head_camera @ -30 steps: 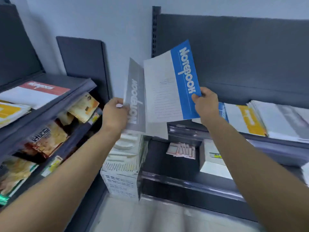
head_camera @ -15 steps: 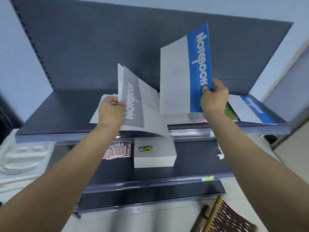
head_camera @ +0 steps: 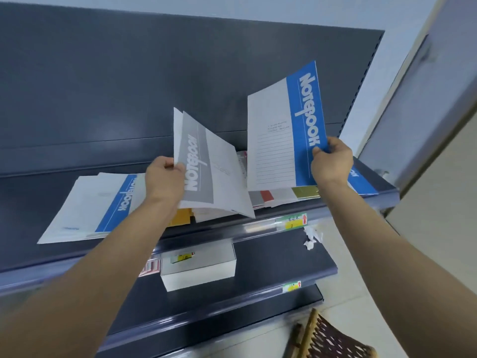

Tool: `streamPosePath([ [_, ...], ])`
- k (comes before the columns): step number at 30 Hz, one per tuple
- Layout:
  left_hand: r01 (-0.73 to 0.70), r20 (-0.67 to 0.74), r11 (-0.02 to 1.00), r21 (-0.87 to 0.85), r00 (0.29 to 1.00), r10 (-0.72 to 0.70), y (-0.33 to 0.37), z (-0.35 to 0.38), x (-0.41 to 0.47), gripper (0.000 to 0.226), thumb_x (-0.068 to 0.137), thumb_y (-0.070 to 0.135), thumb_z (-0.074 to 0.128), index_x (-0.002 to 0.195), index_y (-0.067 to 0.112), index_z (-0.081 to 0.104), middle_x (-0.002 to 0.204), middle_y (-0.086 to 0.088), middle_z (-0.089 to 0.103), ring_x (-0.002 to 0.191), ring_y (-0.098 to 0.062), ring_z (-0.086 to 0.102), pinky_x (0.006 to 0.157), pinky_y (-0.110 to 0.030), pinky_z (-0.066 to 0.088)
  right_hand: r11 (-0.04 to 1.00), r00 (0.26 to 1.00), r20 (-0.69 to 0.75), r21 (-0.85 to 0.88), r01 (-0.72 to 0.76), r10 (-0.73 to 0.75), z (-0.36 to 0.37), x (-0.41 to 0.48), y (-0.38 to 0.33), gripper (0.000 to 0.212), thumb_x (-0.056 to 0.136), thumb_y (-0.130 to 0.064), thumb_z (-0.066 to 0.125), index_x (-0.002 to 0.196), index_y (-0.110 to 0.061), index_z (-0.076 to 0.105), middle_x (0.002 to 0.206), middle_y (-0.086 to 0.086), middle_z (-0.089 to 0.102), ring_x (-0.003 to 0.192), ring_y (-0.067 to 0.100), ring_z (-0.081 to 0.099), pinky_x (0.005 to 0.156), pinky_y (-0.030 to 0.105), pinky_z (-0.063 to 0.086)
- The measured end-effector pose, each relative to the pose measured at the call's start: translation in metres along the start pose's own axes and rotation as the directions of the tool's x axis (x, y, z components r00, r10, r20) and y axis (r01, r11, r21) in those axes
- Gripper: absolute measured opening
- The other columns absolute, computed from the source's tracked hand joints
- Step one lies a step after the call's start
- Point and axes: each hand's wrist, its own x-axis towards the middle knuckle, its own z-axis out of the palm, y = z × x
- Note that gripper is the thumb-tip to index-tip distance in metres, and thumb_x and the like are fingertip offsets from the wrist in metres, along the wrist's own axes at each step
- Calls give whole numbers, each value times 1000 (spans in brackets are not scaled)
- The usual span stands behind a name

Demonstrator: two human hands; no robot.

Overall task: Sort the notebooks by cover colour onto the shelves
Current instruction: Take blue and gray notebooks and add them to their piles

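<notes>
Since half a second ago, both notebooks have drifted rightward along the top shelf (head_camera: 38, 202), and a blue-striped stack (head_camera: 103, 202) has come into sight at the left. The left hand (head_camera: 165, 177) grips the grey notebook (head_camera: 201, 171) by its lower edge, tilted over the mixed pile (head_camera: 273, 197). The right hand (head_camera: 331, 161) pinches the blue notebook (head_camera: 284, 130) by its lower right corner, held upright above the shelf. A white box (head_camera: 198, 270) sits on the lower shelf (head_camera: 284, 257).
</notes>
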Motion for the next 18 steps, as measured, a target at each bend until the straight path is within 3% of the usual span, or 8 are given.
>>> streamPosePath([
  [3,-17,4,999,27,1000,17,6,12,19,9,97,14,49,102,13,56,95,-3,60,71,-12,55,56,-23,43,1000,1000,-27,-11,6,-7,3,19,-2,23,92,-1,48,102,-17,62,91,-6,62,83,16,58,77,32,51],
  [10,-48,13,998,50,999,47,18,40,45,9,97,13,48,100,13,56,96,-2,60,80,-16,58,57,-23,45,996,995,-87,-81,-46,39,15,56,11,26,94,-3,45,112,-14,60,93,-4,58,82,19,56,72,33,50],
  [13,-23,25,1000,17,999,23,22,57,49,9,95,12,50,99,12,59,95,-4,63,82,-20,59,70,-30,50,992,994,-85,-103,-76,68,14,72,24,25,93,-3,44,107,-14,61,94,-2,61,82,21,58,74,36,53],
  [18,-25,36,1000,-16,999,25,31,99,44,9,95,10,50,95,12,59,92,-5,63,80,-21,55,69,-29,47,983,991,-78,-141,-118,107,-7,109,48,24,91,-3,42,94,-22,55,91,0,62,80,23,59,75,40,54],
])
